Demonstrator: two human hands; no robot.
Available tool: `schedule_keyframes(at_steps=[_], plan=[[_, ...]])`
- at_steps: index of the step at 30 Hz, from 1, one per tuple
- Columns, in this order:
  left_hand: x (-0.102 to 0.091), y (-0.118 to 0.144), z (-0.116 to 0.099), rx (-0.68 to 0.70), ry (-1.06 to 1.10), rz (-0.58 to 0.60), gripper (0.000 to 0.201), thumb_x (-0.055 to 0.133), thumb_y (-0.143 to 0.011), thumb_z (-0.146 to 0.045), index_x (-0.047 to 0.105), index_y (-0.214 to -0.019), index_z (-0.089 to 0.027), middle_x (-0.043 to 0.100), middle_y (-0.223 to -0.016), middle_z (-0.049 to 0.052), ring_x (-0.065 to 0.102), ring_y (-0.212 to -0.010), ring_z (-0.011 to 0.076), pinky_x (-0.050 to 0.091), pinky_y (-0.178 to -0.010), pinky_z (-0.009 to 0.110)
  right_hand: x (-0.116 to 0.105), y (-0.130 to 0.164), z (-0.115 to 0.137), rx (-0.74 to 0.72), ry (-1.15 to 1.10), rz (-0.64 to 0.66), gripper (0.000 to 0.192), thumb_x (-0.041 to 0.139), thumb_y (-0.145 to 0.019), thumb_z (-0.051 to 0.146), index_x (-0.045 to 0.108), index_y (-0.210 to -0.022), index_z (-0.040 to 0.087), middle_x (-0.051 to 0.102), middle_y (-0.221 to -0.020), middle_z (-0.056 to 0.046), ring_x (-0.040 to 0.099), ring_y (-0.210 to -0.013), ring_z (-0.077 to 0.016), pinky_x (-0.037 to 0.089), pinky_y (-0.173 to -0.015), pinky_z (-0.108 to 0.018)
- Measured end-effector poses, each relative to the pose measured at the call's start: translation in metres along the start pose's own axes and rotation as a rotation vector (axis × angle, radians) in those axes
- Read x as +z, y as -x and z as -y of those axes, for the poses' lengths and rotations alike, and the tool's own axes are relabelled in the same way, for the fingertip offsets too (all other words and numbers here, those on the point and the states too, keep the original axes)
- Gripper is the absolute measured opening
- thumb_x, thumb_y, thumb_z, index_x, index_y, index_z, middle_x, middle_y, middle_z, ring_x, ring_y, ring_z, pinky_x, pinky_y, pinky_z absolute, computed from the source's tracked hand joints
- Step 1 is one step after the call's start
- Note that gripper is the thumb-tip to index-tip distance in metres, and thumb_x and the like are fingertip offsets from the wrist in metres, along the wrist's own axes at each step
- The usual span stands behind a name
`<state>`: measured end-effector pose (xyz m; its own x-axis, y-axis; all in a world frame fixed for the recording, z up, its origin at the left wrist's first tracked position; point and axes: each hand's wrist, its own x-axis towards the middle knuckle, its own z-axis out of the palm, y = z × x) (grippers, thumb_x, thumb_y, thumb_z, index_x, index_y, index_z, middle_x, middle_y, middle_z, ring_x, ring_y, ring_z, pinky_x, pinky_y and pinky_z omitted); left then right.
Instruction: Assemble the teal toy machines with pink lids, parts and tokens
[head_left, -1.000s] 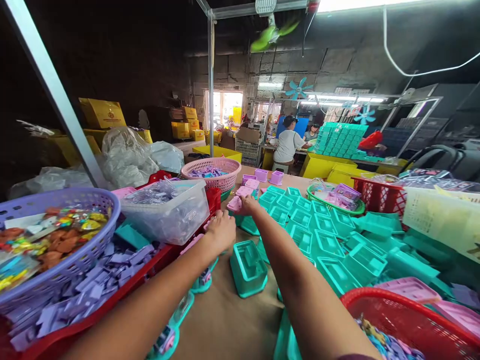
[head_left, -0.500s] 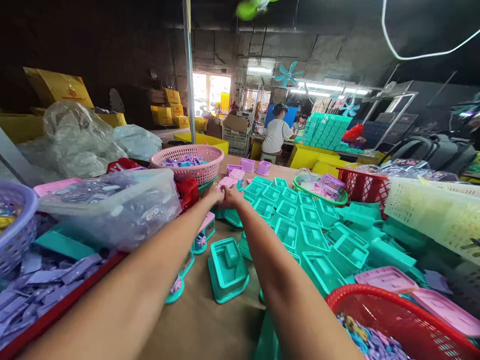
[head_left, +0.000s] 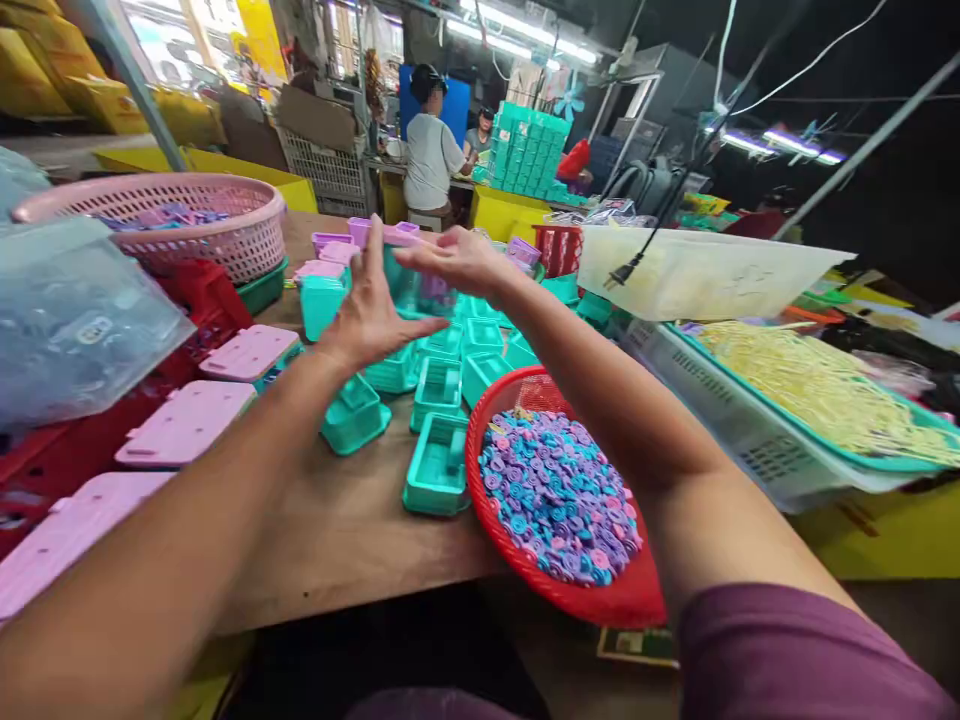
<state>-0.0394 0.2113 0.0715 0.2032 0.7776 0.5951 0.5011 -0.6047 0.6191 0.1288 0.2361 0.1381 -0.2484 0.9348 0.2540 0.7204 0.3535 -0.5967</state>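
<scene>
Tub (head_left: 45,365) of clear plastic, its label blurred past my reading, sits at the bench's (head_left: 352,560) left edge, a pink basket (head_left: 240,240) of purple bits behind. Pink-lidded boxes (head_left: 187,422) line that edge. I've the left hand (head_left: 364,315) gripping a pink-topped teal box (head_left: 403,278) above mid-bench; the right hand (head_left: 469,262) crosses it, grip unclear. Open teal boxes (head_left: 435,470) crowd below. A red basket (head_left: 600,602) of coloured swirls (head_left: 562,500) overhangs the near edge; yellow sticks (head_left: 817,390) lie rightmost.

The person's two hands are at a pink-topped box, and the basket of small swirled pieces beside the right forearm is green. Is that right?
Not quite: that basket of small swirled pieces is red, not green, as the head view shows. The left hand and right hand are indeed at the pink-topped box.
</scene>
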Motion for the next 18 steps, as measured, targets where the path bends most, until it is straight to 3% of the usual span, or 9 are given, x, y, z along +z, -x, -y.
schedule_keyframes(at_steps=[2,5,7,9,13,16,18], plan=[[0.034,0.021,-0.034,-0.035,0.154,0.014,0.123,0.087,-0.061,-0.041,0.010,-0.153,-0.016,0.017,-0.160,0.018,0.011,-0.148,0.0376,0.013,-0.121,0.051,-0.022,0.054,-0.017,0.051,-0.027,-0.029,0.061,0.067,-0.076,0.066,0.057,-0.097,0.010,0.057,-0.088,-0.006,0.054,-0.083,-0.0154,0.049,-0.073,-0.027],[0.076,0.050,-0.069,-0.147,0.308,0.039,0.113,0.082,-0.066,-0.040,0.013,-0.153,-0.019,0.024,-0.157,0.018,0.024,-0.145,0.0386,0.026,-0.117,0.053,-0.039,0.127,-0.054,0.152,-0.177,-0.118,0.054,0.066,-0.079,0.062,0.057,-0.105,0.015,0.060,-0.099,-0.009,0.058,-0.087,-0.0167,0.052,-0.070,-0.027],[0.096,0.065,-0.083,-0.233,0.349,0.014,0.114,0.083,-0.064,-0.038,0.015,-0.153,-0.016,0.031,-0.153,0.021,0.032,-0.141,0.0397,0.031,-0.115,0.053,-0.038,0.165,-0.084,0.240,-0.333,-0.159,0.045,0.053,-0.089,0.057,0.054,-0.114,0.019,0.060,-0.107,-0.009,0.061,-0.089,-0.0158,0.054,-0.070,-0.027],[0.110,0.079,-0.091,-0.280,0.383,-0.072,0.110,0.082,-0.064,-0.038,0.019,-0.152,-0.015,0.038,-0.149,0.021,0.038,-0.137,0.0388,0.034,-0.113,0.052,-0.028,0.192,-0.112,0.317,-0.369,-0.124,0.035,0.042,-0.096,0.047,0.052,-0.115,0.020,0.062,-0.099,-0.007,0.063,-0.081,-0.0135,0.054,-0.067,-0.027],[0.126,0.099,-0.104,-0.214,0.446,-0.233,0.098,0.077,-0.069,-0.038,0.026,-0.150,-0.019,0.051,-0.137,0.016,0.049,-0.129,0.0340,0.040,-0.109,0.050,0.004,0.214,-0.149,0.279,-0.259,0.013,0.017,0.060,-0.085,0.027,0.062,-0.097,0.015,0.065,-0.081,-0.004,0.062,-0.069,-0.0123,0.051,-0.065,-0.025],[0.130,0.107,-0.108,-0.134,0.465,-0.203,0.101,0.077,-0.069,-0.038,0.023,-0.152,-0.017,0.056,-0.130,0.016,0.056,-0.119,0.0310,0.046,-0.104,0.046,0.022,0.214,-0.154,0.186,-0.142,0.097,0.013,0.069,-0.077,0.020,0.067,-0.089,0.016,0.068,-0.080,-0.002,0.060,-0.071,-0.0123,0.048,-0.068,-0.023],[0.131,0.108,-0.105,-0.197,0.501,-0.169,0.100,0.075,-0.071,-0.041,0.023,-0.152,-0.015,0.060,-0.123,0.015,0.061,-0.111,0.0293,0.050,-0.097,0.043,0.026,0.212,-0.152,0.144,-0.053,0.132,0.013,0.070,-0.076,0.019,0.070,-0.088,0.017,0.069,-0.081,-0.002,0.060,-0.071,-0.0133,0.046,-0.067,-0.023]])
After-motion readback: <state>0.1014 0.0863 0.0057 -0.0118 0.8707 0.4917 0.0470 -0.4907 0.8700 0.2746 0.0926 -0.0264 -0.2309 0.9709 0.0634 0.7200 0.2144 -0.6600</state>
